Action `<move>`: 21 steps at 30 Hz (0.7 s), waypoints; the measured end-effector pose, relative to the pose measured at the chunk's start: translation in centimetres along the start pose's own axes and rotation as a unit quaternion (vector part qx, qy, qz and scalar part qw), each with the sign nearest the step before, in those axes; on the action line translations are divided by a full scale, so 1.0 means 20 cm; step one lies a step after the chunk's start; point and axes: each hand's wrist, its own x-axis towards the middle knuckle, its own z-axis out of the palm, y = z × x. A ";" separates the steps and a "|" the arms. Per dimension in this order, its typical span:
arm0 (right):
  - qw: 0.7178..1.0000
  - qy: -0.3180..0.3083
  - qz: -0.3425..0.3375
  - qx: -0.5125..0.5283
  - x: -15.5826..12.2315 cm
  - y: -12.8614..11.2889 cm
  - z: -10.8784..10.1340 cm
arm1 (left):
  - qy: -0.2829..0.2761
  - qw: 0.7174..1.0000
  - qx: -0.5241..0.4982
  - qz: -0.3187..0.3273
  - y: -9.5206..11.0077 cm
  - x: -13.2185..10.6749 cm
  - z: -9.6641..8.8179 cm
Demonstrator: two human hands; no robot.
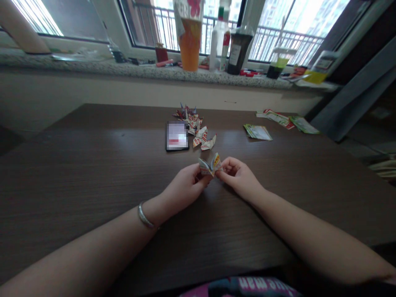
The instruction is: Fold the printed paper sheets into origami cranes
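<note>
Between my two hands is a small folded paper piece point(211, 166), printed in white, yellow and red, with two points sticking up like wings. My left hand point(188, 181) pinches its left side, thumb in front. On the other side, the thumb and fingers of my right hand point(237, 176) close on its right edge. Just beyond it lie several folded paper pieces point(194, 123) in a curved row, the nearest one point(209, 142) close to my hands. A dark-edged tablet or phone point(177, 136) with a blurred screen rests left of them.
On the brown table point(93, 173), a stack of printed paper sheets point(258, 132) lies to the right, with more paper strips point(278, 119) behind. Along the stone windowsill point(139, 71) stand a tall cup of orange drink point(189, 45), a clear bottle point(216, 45) and a dark bottle point(238, 51).
</note>
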 end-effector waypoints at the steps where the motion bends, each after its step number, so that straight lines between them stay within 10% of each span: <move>1: 1.000 -0.001 0.001 -0.003 0.00 0.00 0.00 | -0.004 1.000 0.007 0.006 0.00 0.00 0.00; 21: 0.999 0.021 -0.030 0.024 0.00 0.01 -0.01 | 0.070 0.987 -0.143 -0.008 0.00 0.01 -0.01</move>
